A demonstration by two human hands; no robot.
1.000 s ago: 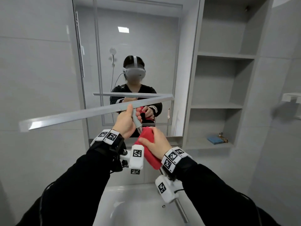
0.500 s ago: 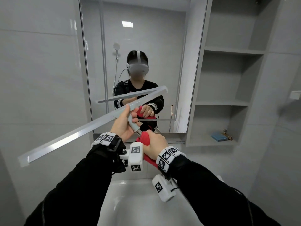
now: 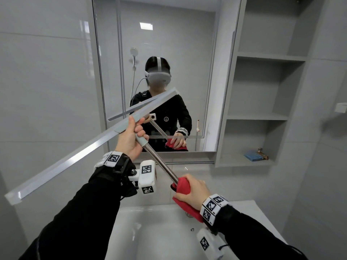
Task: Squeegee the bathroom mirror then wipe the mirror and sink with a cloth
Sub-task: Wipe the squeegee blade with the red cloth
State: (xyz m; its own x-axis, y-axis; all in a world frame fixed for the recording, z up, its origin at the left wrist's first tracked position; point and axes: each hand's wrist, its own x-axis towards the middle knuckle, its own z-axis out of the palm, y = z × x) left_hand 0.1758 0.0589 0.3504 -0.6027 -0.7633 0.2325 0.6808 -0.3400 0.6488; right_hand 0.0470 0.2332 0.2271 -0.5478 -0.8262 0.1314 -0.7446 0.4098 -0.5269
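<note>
Here our left hand (image 3: 129, 139) grips the squeegee (image 3: 78, 149) near its head, blade tilted before the mirror (image 3: 187, 53). Our right hand (image 3: 193, 190) closes round a red cloth (image 3: 185, 186) (wrapped on the metal handle (image 3: 161, 162)) above the sink (image 3: 150, 231).

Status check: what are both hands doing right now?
Left hand grips squeegee neck. Right hand holds red cloth around its handle end. Blade off mirror.

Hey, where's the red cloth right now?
In the head view, lower right of centre: the right hand grips the red cloth around the squeegee pole's lower end, above the sink.
</note>
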